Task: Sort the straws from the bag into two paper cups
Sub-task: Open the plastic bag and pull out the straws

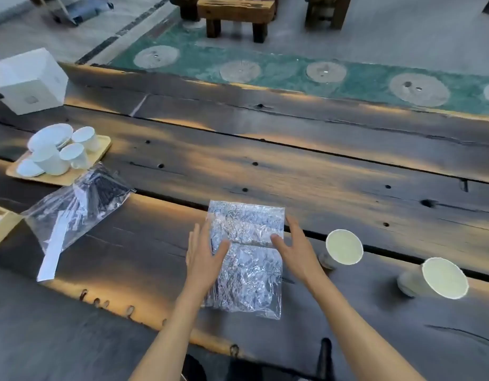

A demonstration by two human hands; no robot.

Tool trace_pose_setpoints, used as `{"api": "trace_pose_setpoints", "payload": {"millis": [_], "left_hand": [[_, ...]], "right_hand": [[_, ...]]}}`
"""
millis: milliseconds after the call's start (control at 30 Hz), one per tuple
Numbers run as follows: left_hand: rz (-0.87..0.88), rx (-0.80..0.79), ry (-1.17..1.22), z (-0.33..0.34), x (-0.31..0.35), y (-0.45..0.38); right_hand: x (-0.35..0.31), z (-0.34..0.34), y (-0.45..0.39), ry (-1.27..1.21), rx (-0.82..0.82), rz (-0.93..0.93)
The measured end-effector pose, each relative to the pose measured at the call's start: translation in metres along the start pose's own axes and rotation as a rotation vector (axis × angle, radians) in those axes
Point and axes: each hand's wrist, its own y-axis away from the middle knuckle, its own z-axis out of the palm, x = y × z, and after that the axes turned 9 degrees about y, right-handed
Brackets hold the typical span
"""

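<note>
Dark wooden tabletop (pixel 320 174) is carrying a crinkled clear bag (pixel 247 259) near its front edge; left hand (pixel 203 254) and right hand (pixel 295 250) are resting open-fingered on its sides, gripping nothing. Two paper cups (pixel 344 246) are standing toward the right edge, a second bag of straws (pixel 78 207) lying toward the left.

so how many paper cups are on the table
2, both right of the bag between the hands: one paper cup nearer it, the other paper cup further right. None looks hidden.

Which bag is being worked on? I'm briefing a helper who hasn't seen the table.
On the dark plank table, find the two hands near the front edge. The bag lies flat between them, left of two paper cups. Unlike the other bag by the tray, it looks crinkled and silvery.
</note>
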Motion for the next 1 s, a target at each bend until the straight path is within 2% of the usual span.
{"api": "trace_pose_setpoints", "payload": {"millis": [167,500,733,933,1000], "left_hand": [[-0.256,-0.031,0.237,0.004,-0.024,-0.043],[-0.499,0.024,0.201,0.011,-0.059,-0.101],[-0.552,0.036,0.167,0.013,-0.065,-0.127],[-0.519,-0.011,0.243,0.01,-0.071,-0.136],[-0.53,-0.023,0.294,0.007,-0.07,-0.138]], "right_hand": [[0.007,0.02,-0.031,-0.106,0.023,0.226],[0.041,0.049,-0.081,-0.227,0.077,0.603],[0.055,0.063,-0.1,-0.309,0.098,0.718],[0.062,0.067,-0.105,-0.313,0.104,0.672],[0.059,0.065,-0.105,-0.398,0.109,0.687]]}}
